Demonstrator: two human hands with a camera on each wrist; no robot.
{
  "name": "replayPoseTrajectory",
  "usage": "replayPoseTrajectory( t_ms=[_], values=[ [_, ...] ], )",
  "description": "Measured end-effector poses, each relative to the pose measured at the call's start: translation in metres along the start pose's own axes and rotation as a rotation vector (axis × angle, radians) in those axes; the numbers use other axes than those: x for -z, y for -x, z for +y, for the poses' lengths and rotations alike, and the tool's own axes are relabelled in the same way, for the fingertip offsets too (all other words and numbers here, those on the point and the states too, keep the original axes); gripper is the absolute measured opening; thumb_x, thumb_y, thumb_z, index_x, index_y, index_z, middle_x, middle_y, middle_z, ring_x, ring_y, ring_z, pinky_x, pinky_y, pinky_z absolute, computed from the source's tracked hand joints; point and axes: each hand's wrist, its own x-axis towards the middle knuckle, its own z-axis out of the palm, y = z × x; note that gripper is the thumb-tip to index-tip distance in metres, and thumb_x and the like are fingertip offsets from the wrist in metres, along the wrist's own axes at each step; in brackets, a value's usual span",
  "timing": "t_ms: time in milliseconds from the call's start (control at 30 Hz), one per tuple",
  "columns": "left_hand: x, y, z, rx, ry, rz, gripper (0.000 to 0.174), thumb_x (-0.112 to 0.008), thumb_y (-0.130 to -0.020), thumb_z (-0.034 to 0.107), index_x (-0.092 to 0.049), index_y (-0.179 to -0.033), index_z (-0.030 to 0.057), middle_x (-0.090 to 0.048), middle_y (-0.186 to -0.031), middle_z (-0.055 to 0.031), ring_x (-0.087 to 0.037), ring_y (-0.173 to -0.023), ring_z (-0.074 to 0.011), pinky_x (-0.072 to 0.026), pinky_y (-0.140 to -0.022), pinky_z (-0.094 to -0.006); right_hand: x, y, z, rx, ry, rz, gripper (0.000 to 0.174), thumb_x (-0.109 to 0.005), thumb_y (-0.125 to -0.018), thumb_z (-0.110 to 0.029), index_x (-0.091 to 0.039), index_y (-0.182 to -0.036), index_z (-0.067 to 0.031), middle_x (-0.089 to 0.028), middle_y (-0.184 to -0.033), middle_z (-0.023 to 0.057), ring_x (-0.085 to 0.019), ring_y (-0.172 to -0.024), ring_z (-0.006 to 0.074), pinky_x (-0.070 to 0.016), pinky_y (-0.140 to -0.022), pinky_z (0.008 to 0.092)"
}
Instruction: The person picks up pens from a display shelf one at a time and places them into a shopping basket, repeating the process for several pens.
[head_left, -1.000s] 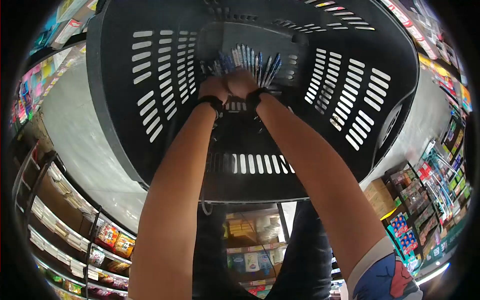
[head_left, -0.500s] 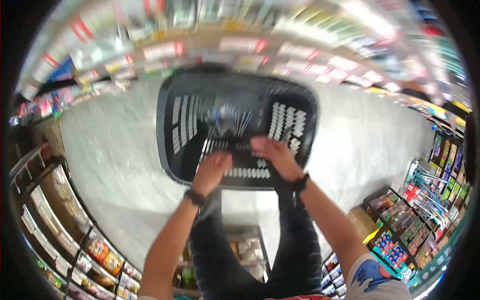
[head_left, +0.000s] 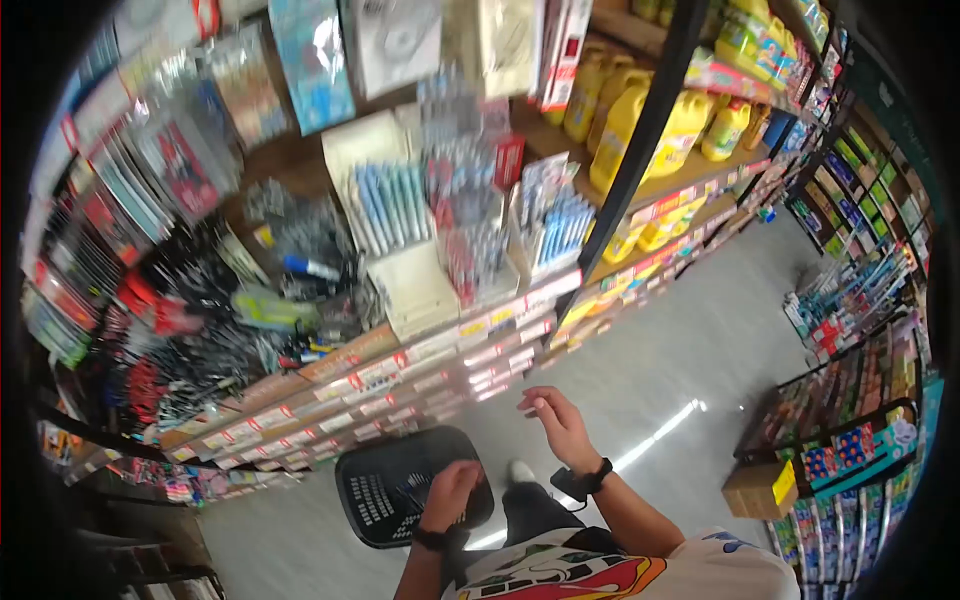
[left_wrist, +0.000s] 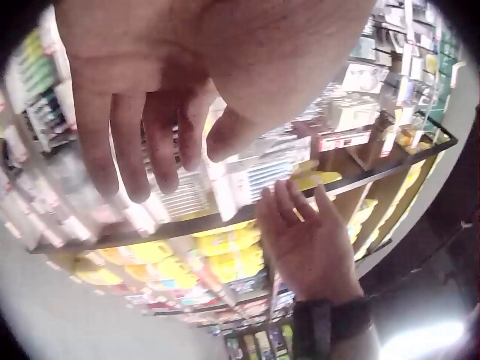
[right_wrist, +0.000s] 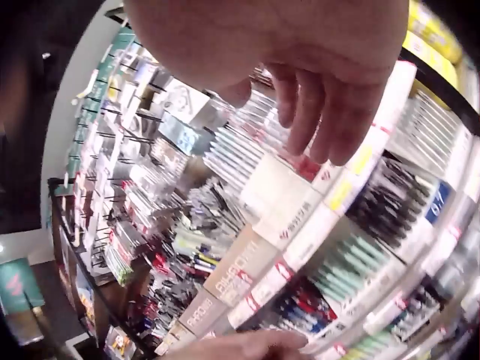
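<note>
My left hand (head_left: 453,497) is over the black shopping basket (head_left: 362,500) on the floor, overlapping its right part in the head view. Its fingers hang loosely with nothing in them, as the left wrist view shows. My right hand (head_left: 562,428) is raised to the right of the basket, in front of the shelf, its fingers relaxed and holding nothing. On the shelf ahead stand an open white box of blue-green pens (head_left: 388,205), a cluster of clear-wrapped pens (head_left: 470,255) and another box of blue pens (head_left: 565,230).
A heap of loose black and coloured stationery (head_left: 210,310) fills the shelf's left part. Yellow bottles (head_left: 640,130) stand beyond a dark upright post (head_left: 640,140). Lower shelf tiers carry price labels. A cardboard box (head_left: 762,492) stands by the shelving at the right.
Both hands have come up out of the basket, which held several pens. The head view has swung up and left from the basket to the stationery shelf; the basket now appears lower and smaller.
</note>
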Motion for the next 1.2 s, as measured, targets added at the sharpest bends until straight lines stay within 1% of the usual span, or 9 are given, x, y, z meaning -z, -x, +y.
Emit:
replayPoseTrajectory(
  t_ms=[200, 333, 367, 700, 833, 933, 967, 1067, 1200],
  values=[
    [-0.057, -0.145, 0.143, -0.355, -0.093, 0.289, 0.022, -0.056, -0.104, 0.011, -0.065, -0.122, 0.0026, -0.071, -0.107, -0.0046, -0.064, -0.094, -0.0106, -0.0518, -0.079, -0.0254, 0.034, -0.106, -0.076, 0.36, 0.186, 0.117, 0.033, -0.064, -0.099, -0.013, -0.059, -0.129, -0.0024, -0.069, -0.107, 0.0113, -0.067, -0.096, 0.0184, -0.0552, -0.077, 0.0304],
    [-0.075, -0.228, 0.181, -0.415, -0.038, 0.422, 0.02, -0.056, -0.103, 0.011, -0.067, -0.117, 0.0025, -0.072, -0.105, -0.0066, -0.068, -0.094, -0.0142, -0.0543, -0.075, -0.0273, 0.036, -0.193, -0.094, 0.525, 0.451, 0.156, 0.031, -0.064, -0.094, -0.016, -0.063, -0.122, -0.0029, -0.068, -0.099, 0.0201, -0.068, -0.088, 0.0371, -0.0552, -0.076, 0.0443],
    [-0.068, -0.267, 0.16, -0.635, -0.321, 0.583, 0.019, -0.057, -0.1, 0.009, -0.068, -0.114, 0.002, -0.073, -0.098, -0.0076, -0.07, -0.088, -0.0152, -0.0557, -0.074, -0.03, 0.035, -0.208, -0.095, 0.535, 0.49, 0.156, 0.031, -0.064, -0.092, -0.015, -0.064, -0.121, -0.0028, -0.068, -0.099, 0.0205, -0.067, -0.089, 0.0389, -0.0547, -0.078, 0.046],
    [-0.09, -0.283, 0.198, -0.5, -0.343, 0.733, 0.024, -0.064, -0.088, 0.011, -0.071, -0.109, 0.0009, -0.075, -0.092, -0.0142, -0.073, -0.084, -0.027, -0.0557, -0.081, -0.0382, 0.045, -0.256, -0.106, 0.595, 0.657, 0.046, 0.025, -0.063, -0.09, -0.021, -0.073, -0.104, -0.0028, -0.07, -0.097, 0.024, -0.067, -0.091, 0.0424, -0.0543, -0.082, 0.0496],
    [-0.087, -0.269, 0.205, -0.491, -0.559, 0.662, 0.036, -0.064, -0.096, 0.017, -0.064, -0.124, -0.0048, -0.074, -0.108, -0.0162, -0.07, -0.1, -0.0212, -0.0543, -0.087, -0.0325, 0.06, -0.239, -0.143, 0.711, 0.523, 0.256, 0.02, -0.062, -0.092, -0.018, -0.074, -0.095, -0.0033, -0.072, -0.09, 0.0221, -0.068, -0.081, 0.0437, -0.0548, -0.074, 0.0494],
    [-0.092, -0.25, 0.214, -0.496, -0.27, 0.609, 0.04, -0.061, -0.102, 0.026, -0.062, -0.128, -0.0038, -0.071, -0.112, -0.0125, -0.069, -0.102, -0.0216, -0.0544, -0.089, -0.0331, 0.083, -0.213, -0.198, 0.597, 0.517, 0.112, 0.019, -0.063, -0.09, -0.017, -0.074, -0.096, -0.0018, -0.071, -0.089, 0.0229, -0.068, -0.083, 0.0447, -0.0562, -0.077, 0.0456],
    [-0.09, -0.24, 0.219, -0.49, -0.068, 0.473, 0.044, -0.056, -0.106, 0.032, -0.059, -0.134, -0.0021, -0.067, -0.117, -0.0101, -0.068, -0.102, -0.0211, -0.0556, -0.092, -0.035, 0.087, -0.218, -0.196, 0.65, 0.448, 0.069, 0.019, -0.066, -0.09, -0.017, -0.073, -0.093, 0.0014, -0.072, -0.08, 0.019, -0.071, -0.072, 0.0365, -0.0567, -0.067, 0.0416],
    [-0.111, -0.172, 0.262, -0.302, 0.402, 0.232, 0.046, -0.053, -0.107, 0.032, -0.055, -0.138, -0.0019, -0.066, -0.12, -0.0105, -0.068, -0.103, -0.0213, -0.057, -0.093, -0.0384, 0.097, -0.206, -0.214, 0.223, 0.202, -0.248, 0.025, -0.072, -0.093, -0.02, -0.072, -0.099, 0.0041, -0.071, -0.079, 0.0061, -0.07, -0.068, 0.0126, -0.057, -0.057, 0.0278],
    [-0.099, -0.127, 0.249, -0.192, 0.592, 0.106, 0.038, -0.054, -0.106, 0.017, -0.053, -0.139, -0.0031, -0.067, -0.118, -0.0109, -0.068, -0.103, -0.0216, -0.0584, -0.094, -0.0426, 0.08, -0.203, -0.199, 0.079, 0.166, -0.408, 0.028, -0.074, -0.092, -0.025, -0.069, -0.092, 0.002, -0.067, -0.075, 0.0021, -0.064, -0.064, 0.0076, -0.0552, -0.054, 0.025]
  ],
)
